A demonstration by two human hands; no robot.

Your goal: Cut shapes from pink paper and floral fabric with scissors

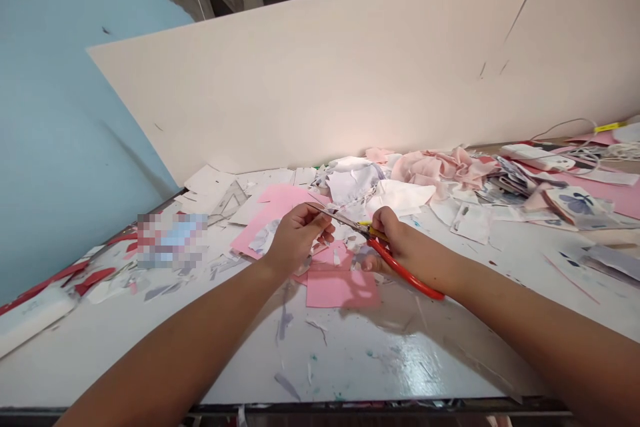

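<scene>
My right hand [400,247] grips a pair of red-handled scissors [400,267], whose steel blades [340,219] point left towards my left hand [297,237]. My left hand is pinched shut around a small thin piece at the blade tips. That piece is mostly hidden by my fingers, so I cannot tell its material. Below my hands, pink paper sheets [343,288] lie on the white table [350,353], among white scraps and paper offcuts [353,187].
Crumpled pink fabric [440,170] lies at the back against a cream board [310,87]. Papers, a patterned card [573,205] and a cable [563,127] lie to the right. Red cut pieces [95,280] and a white tube [33,320] lie at the left, near a blue wall [60,113].
</scene>
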